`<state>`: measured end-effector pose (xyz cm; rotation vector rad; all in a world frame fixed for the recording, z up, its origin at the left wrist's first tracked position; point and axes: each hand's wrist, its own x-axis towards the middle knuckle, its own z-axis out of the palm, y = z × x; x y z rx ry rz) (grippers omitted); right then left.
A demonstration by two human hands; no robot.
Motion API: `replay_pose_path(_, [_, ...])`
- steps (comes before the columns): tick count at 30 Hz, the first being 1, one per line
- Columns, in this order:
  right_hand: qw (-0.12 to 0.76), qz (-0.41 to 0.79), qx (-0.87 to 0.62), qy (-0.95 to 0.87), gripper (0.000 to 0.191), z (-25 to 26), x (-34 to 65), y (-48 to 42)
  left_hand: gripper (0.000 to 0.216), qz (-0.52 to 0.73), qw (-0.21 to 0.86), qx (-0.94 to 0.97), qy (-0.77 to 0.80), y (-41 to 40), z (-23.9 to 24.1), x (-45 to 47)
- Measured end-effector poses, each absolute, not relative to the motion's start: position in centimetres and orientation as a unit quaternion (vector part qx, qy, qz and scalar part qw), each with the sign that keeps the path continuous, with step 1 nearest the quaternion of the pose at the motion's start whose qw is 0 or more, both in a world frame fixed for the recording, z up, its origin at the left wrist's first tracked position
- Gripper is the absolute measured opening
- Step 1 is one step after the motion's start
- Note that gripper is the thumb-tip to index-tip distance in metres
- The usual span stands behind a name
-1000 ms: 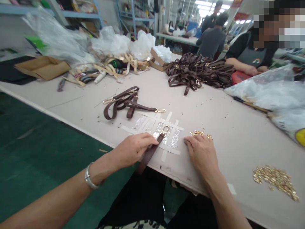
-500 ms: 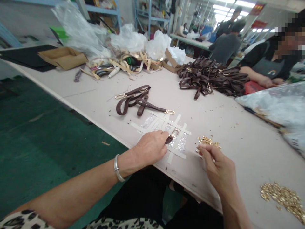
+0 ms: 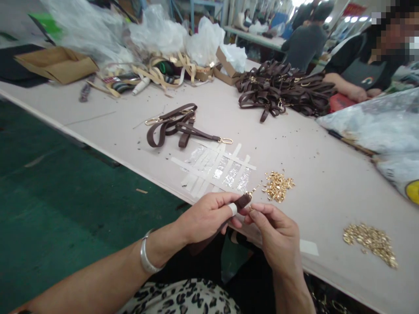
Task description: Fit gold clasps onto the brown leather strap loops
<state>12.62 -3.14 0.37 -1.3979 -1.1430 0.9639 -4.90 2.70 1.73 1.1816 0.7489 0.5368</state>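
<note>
Strap [image 3: 242, 201] was up off the counter [image 3: 314, 196], just over its near edge, gold clip [image 3: 253, 191] at its tip. Left hand [image 3: 209, 218] was closed around it near that end. Right hand [image 3: 278, 231] was pinched narrow just beside the tip, on what looked like a gold bit [image 3: 251, 208]; exact contact with strap too small to tell.

Step, my read: fitting the bit to the strap end. Next move called for a steady left grip and fine fingertip alignment; main risk, dropping the bit.

Beyond the hands: taped plastic [image 3: 218, 172], near gold pile [image 3: 277, 186] to its right, second pile [image 3: 371, 242] farther right. Loose straps [image 3: 157, 135] behind the plastic, big strap heap [image 3: 284, 87] at the back.
</note>
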Motion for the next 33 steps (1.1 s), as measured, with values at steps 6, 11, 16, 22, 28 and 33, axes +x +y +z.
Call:
replay_pose_path(6, [0.511,0.41,-0.592,-0.469,0.013,0.2,12.7,-3.4,0.038,0.231,0.715,0.562,0.346,2.0,0.9,-4.7])
replay_pose_path(11, [0.524,0.49,-0.559,-0.416,0.016,0.4,12.3,-3.9,0.04,0.236,0.65,0.636,0.344,1.6,1.4,-4.9])
replay_pose_path(16, [0.57,0.512,-0.537,-0.354,0.022,0.4,11.8,-4.5,0.049,0.226,0.555,0.727,0.334,1.1,1.4,-5.0])
replay_pose_path(22, [0.555,0.418,-0.595,-0.405,0.014,0.8,12.4,-5.7,0.045,0.239,0.637,0.667,0.303,0.0,1.0,-3.2])
replay_pose_path(28, [0.446,0.138,-0.744,-0.478,0.023,0.6,20.5,-7.8,0.048,0.209,0.712,0.573,0.348,0.1,0.2,-2.4])
replay_pose_path(33, [0.269,-0.095,-0.862,-0.418,0.034,-0.5,30.8,-10.8,0.044,0.21,0.716,0.53,0.403,0.7,-0.3,-3.1])
